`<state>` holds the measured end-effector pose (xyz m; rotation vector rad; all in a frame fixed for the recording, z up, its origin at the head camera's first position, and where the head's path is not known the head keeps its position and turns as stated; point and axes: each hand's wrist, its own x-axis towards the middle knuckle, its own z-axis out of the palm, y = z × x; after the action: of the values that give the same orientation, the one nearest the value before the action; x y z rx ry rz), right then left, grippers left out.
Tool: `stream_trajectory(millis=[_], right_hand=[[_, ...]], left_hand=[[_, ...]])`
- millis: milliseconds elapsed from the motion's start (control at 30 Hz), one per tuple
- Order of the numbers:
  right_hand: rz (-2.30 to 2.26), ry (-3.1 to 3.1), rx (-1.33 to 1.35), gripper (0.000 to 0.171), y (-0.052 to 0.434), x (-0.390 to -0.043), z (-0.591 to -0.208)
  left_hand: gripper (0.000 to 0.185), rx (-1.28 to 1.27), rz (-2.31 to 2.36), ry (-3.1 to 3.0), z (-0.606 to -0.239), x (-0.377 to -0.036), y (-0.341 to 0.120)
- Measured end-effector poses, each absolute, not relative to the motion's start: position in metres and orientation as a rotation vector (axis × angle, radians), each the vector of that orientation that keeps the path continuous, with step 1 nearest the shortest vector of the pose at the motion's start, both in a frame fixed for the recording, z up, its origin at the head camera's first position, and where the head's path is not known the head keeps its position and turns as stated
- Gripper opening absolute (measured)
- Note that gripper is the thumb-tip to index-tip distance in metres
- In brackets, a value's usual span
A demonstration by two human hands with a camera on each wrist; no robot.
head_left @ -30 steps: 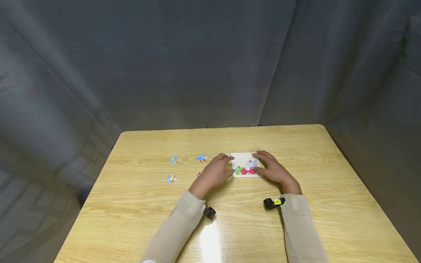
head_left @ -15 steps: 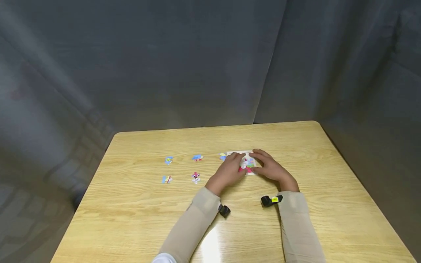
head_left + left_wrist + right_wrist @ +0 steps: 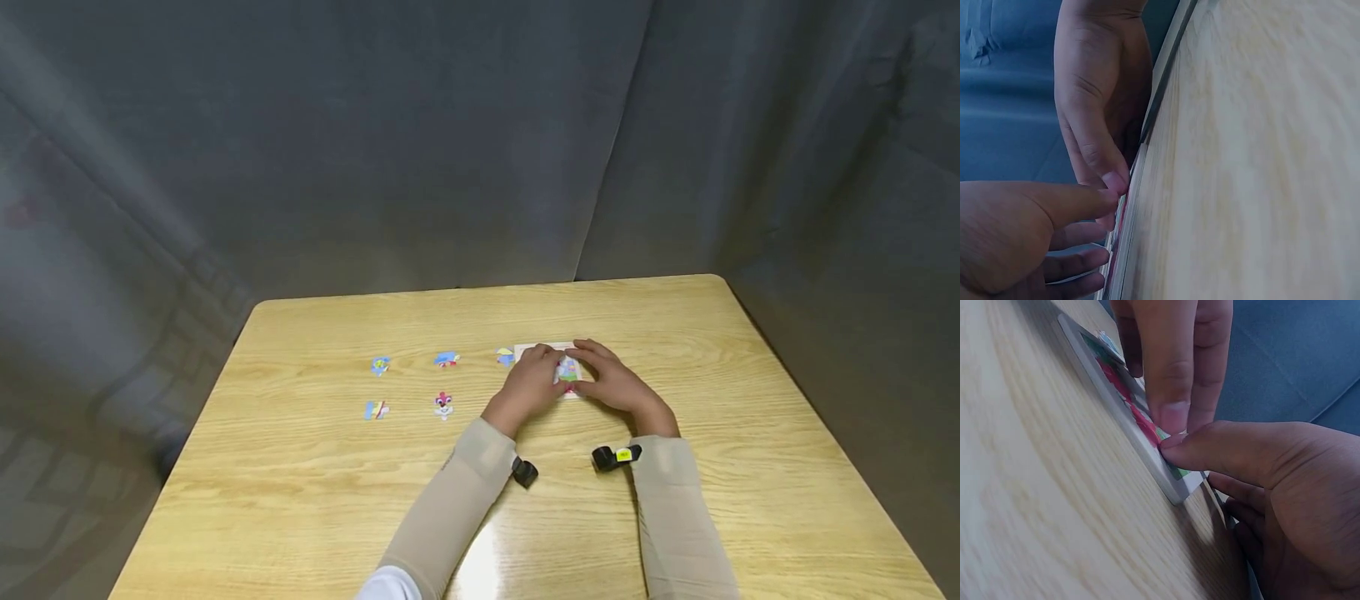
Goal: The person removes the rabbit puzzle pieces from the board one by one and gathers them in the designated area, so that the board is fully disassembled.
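A small puzzle board [image 3: 525, 347] with a pale frame lies flat on the table. Green and pink pieces [image 3: 1138, 422] sit inside its frame. My left hand [image 3: 531, 383] covers the board's left half, fingers lowered onto it; its thumb [image 3: 1088, 201] lies along the front. At the right edge my right hand [image 3: 618, 387] holds the board, thumb [image 3: 1188, 450] pressed on the front corner and fingers by the side. Both thumbs meet above the pieces. A light blue piece [image 3: 1108, 342] shows slightly raised beside the left fingers. What lies under the left palm is hidden.
Loose puzzle pieces lie left of the board: a blue and yellow one [image 3: 505, 357], a blue one [image 3: 447, 358], a flower one [image 3: 380, 366], a striped one [image 3: 377, 409] and a face [image 3: 443, 406]. Grey curtains [image 3: 450, 167] surround the wooden table [image 3: 300, 483].
My left hand has moved right, from the board's left edge to over its middle, close to the right hand. The right hand stays at the right edge. The head view has shifted slightly.
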<state>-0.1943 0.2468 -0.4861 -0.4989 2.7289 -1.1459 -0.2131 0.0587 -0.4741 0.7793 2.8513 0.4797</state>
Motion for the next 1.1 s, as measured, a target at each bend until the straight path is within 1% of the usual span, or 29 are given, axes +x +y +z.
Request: stream_trajectory(millis=[200, 433, 700, 933, 1100], right_hand=[[-1.13, 2.73, -0.483, 0.059, 0.2475, -0.1953, -0.4863], [-1.155, 2.721, -0.477, 0.056, 0.2461, -0.1929, -0.4836], [-1.153, 2.724, -0.469, 0.056, 0.2446, -0.1918, -0.4813], [-1.144, 2.737, -0.451, 0.056, 0.2443, -0.1938, -0.4834], [-1.144, 2.734, -0.435, 0.057, 0.2439, -0.1943, -0.4835]], left_hand=[[0.051, 0.791, 0.413, 2.868, -0.4738, -0.2132, 0.0598], [0.045, 0.764, 0.507, 2.847, -0.4751, -0.2127, 0.057], [0.043, 0.768, 0.558, 2.847, -0.4775, -0.2129, 0.0556], [0.044, 0.785, 0.559, 2.865, -0.4774, -0.2126, 0.0566], [0.04, 0.778, 0.577, 2.86, -0.4785, -0.2134, 0.0568]])
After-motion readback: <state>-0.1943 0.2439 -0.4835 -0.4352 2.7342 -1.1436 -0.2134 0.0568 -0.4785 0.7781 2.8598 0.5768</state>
